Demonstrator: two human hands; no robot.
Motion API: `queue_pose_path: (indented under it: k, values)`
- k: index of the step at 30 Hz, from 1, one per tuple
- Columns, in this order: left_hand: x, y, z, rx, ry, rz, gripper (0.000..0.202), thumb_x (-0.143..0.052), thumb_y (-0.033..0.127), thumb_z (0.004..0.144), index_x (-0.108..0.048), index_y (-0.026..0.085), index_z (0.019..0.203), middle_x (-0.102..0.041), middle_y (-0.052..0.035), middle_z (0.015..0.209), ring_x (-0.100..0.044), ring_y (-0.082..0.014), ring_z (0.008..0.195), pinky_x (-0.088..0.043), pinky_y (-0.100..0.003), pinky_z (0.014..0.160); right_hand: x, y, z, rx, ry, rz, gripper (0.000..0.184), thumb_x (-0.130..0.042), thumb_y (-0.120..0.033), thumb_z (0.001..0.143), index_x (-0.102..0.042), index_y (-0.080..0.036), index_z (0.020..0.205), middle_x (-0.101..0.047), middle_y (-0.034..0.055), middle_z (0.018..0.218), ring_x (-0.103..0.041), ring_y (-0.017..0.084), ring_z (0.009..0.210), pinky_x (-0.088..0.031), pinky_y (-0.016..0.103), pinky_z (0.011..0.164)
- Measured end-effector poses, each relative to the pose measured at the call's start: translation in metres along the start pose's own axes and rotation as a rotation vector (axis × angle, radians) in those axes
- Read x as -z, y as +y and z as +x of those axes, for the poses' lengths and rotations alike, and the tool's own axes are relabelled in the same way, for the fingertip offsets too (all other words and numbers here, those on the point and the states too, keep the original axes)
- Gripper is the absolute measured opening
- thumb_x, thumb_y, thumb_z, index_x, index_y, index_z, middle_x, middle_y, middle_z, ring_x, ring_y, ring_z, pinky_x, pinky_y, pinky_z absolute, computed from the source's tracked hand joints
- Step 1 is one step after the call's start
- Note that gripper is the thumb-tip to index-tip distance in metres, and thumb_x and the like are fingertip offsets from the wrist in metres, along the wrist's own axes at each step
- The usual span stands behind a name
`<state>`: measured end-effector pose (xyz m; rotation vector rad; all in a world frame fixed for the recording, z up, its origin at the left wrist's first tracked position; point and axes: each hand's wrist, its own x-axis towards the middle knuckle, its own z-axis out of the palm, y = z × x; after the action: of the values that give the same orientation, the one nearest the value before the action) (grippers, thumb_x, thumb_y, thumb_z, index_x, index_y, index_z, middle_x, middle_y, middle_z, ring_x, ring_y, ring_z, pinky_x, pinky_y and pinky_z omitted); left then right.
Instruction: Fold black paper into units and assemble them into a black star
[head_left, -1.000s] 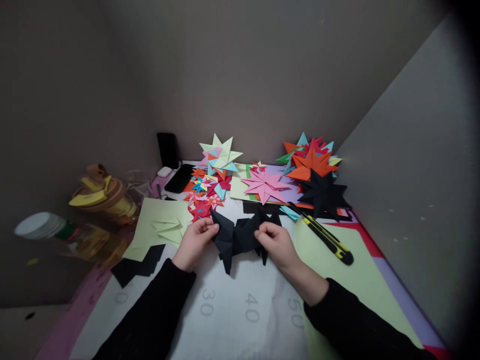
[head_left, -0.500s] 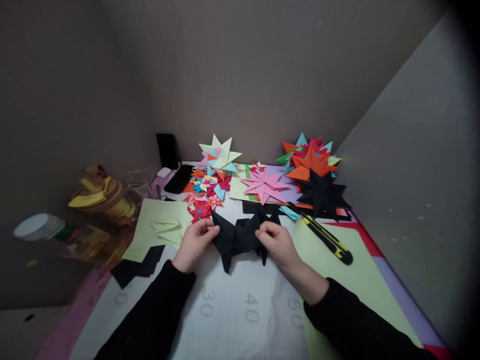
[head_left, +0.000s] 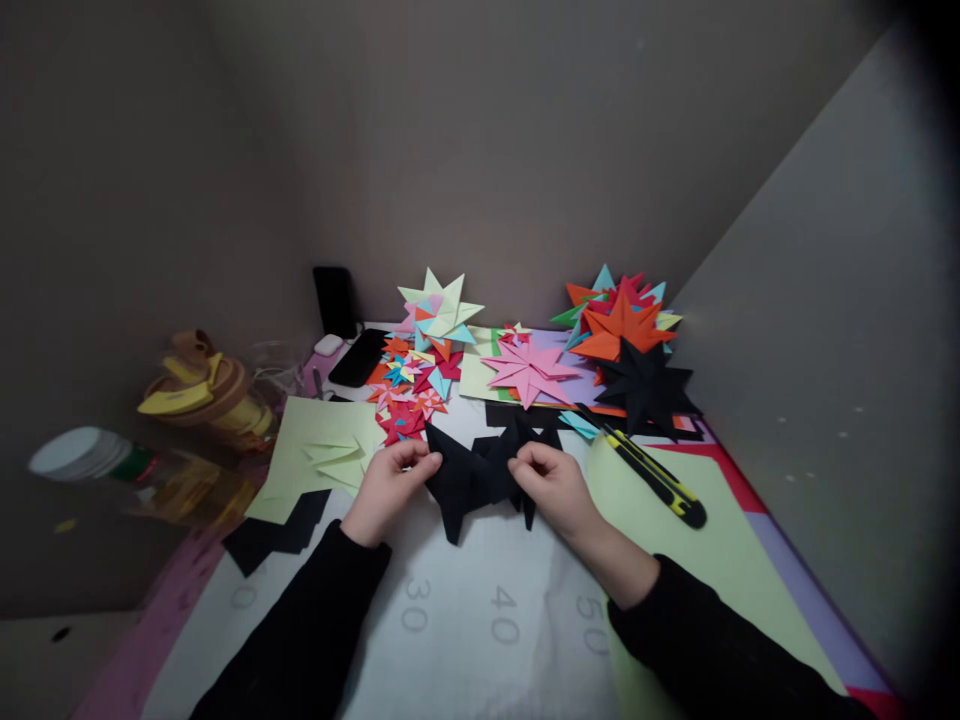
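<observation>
Folded black origami paper (head_left: 459, 482) with several pointed flaps is held up over the white numbered sheet (head_left: 457, 640). My left hand (head_left: 391, 485) pinches its left edge between thumb and fingers. On the other side, my right hand (head_left: 553, 488) is closed on its right part. Just behind it lie more black paper pieces (head_left: 551, 438), partly hidden by the held one. A yellow and black utility knife (head_left: 656, 475) rests to the right of my right hand.
Paper stars lie at the back: a pink star (head_left: 529, 370), an orange star (head_left: 624, 328), a black star (head_left: 648, 388), a pale green star (head_left: 442, 302). Left are a phone (head_left: 358, 358), black paper squares (head_left: 271, 540), a bottle (head_left: 172, 485) and a lidded cup (head_left: 214, 395). Walls enclose the table.
Both hands keep their grip on the black paper. The right hand and the paper's right part have shifted very slightly left; otherwise the scene is the same.
</observation>
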<state>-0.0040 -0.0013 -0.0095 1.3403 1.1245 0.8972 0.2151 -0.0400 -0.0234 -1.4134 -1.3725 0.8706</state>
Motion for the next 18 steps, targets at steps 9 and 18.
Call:
queue_pose_path:
  k: [9, 18]
  values:
    - [0.002, 0.014, -0.003, -0.079, 0.061, 0.166, 0.022, -0.065, 0.034, 0.074, -0.059, 0.016, 0.062, -0.053, 0.0028, 0.059, -0.047, -0.0123, 0.059, -0.036, -0.022, 0.058, 0.003, 0.0, 0.0, 0.09, 0.068, -0.027, 0.025, -0.054, -0.025, 0.077, -0.043, -0.02, 0.055, -0.042, -0.0036, 0.054, -0.04, 0.012, 0.053, -0.033, 0.024, 0.051]
    - [0.001, 0.012, -0.004, -0.078, 0.115, 0.19, 0.019, -0.066, 0.032, 0.073, -0.061, 0.016, 0.062, -0.054, 0.0022, 0.061, -0.045, -0.0121, 0.059, -0.035, -0.022, 0.056, 0.004, -0.01, -0.011, 0.439, 0.127, -0.203, 0.021, -0.054, -0.018, 0.082, -0.049, -0.021, 0.062, -0.046, -0.0018, 0.059, -0.046, 0.013, 0.055, -0.036, 0.026, 0.053]
